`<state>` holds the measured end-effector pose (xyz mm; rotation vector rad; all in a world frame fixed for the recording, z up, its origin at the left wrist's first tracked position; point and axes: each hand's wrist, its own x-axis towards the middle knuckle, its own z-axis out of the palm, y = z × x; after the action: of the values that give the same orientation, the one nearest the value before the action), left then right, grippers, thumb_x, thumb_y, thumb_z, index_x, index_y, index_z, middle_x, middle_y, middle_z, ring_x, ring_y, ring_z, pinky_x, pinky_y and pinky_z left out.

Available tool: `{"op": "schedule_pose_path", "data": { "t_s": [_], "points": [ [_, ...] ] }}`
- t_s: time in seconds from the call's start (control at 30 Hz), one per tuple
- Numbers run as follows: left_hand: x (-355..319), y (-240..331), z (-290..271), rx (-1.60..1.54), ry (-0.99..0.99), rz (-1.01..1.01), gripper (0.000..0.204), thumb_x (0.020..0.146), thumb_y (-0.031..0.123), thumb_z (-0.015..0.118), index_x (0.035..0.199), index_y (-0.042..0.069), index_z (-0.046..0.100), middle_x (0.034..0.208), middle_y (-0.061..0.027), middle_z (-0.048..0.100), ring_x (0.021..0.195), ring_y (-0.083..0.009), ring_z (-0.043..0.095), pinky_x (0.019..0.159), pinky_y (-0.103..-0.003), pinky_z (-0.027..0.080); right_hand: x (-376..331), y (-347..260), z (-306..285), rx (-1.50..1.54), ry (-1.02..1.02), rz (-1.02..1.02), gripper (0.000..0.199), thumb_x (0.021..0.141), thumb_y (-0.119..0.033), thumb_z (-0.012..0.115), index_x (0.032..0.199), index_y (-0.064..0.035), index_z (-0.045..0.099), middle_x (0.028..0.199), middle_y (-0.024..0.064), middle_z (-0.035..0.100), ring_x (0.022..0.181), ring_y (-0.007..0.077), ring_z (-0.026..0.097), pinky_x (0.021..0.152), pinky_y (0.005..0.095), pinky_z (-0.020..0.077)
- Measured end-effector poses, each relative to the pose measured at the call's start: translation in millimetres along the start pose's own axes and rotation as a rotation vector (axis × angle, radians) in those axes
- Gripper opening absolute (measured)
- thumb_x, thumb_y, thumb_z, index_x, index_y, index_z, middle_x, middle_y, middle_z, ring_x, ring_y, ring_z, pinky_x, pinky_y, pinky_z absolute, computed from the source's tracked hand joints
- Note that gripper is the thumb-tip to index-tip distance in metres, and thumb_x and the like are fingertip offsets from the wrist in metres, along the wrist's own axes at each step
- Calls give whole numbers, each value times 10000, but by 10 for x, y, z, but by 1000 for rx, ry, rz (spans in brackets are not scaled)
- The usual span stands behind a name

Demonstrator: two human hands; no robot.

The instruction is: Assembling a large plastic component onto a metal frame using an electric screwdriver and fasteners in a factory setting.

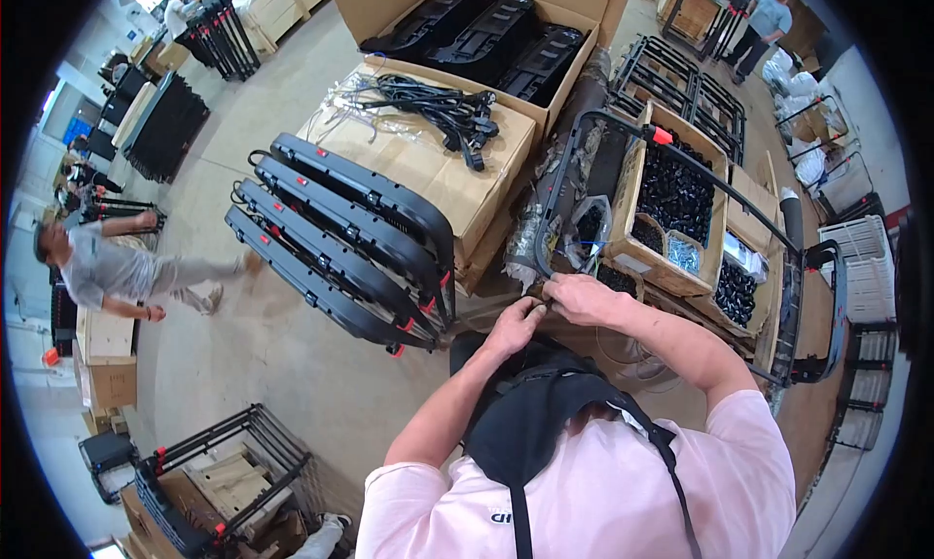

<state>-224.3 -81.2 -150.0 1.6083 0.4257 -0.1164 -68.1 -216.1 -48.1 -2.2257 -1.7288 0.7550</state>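
My left hand [516, 325] and my right hand [581, 299] meet in front of me, fingers pinched close together. Whatever small thing lies between their fingertips is too hidden to make out. Just beyond them is the near corner of a black tubular frame [556, 194], which carries a red clip [663, 136] and lies across the parts boxes. My right hand is right up against this corner; whether it grips the tube I cannot tell. A wrapped roll [526, 238] lies just past my fingers.
Right of my hands, a wooden box [632, 250] holds black parts and bolts. Several black frames [341, 238] stand on the left. Cables [438, 107] lie on a carton [506, 175], before an open box of black panels [486, 38]. A person [117, 267] walks at far left.
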Motion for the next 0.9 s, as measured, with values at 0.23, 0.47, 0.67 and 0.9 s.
{"op": "schedule_pose_path", "data": {
  "t_s": [0.23, 0.47, 0.67, 0.9],
  "points": [
    [-10, 62, -129, -146, -140, -109, 247, 1049, 216, 559, 1213, 58, 656, 905, 26, 589, 841, -83, 506, 746, -276, 442, -116, 87, 27, 138, 142, 0, 213, 917, -150, 691, 1067, -3, 658, 1028, 207, 682, 1020, 417, 677, 884, 516, 542],
    [-7, 257, -231, -57, -202, -146, 239, 1049, 229, 578, 1161, 53, 694, 885, 36, 604, 812, -82, 522, 729, -277, 450, -167, 57, 78, 244, 268, -57, 190, 917, -110, 702, 1069, -11, 649, 1016, 179, 664, 1007, 399, 671, 853, 477, 550],
    [34, 140, -230, -76, -188, -124, 250, 1043, 225, 587, 1152, 27, 695, 900, 28, 618, 829, -88, 535, 736, -281, 456, -123, 49, 107, 202, 279, -149, 170, 889, -83, 715, 1038, -14, 670, 995, 152, 637, 984, 372, 669, 848, 460, 553],
    [20, 180, -222, -138, -172, -124, 261, 1032, 215, 590, 1156, 10, 693, 912, 23, 621, 842, -90, 532, 756, -280, 456, -58, 35, 58, 201, 281, -208, 158, 866, -71, 713, 1011, -11, 693, 991, 142, 636, 987, 360, 666, 853, 458, 550]
  ]
}}
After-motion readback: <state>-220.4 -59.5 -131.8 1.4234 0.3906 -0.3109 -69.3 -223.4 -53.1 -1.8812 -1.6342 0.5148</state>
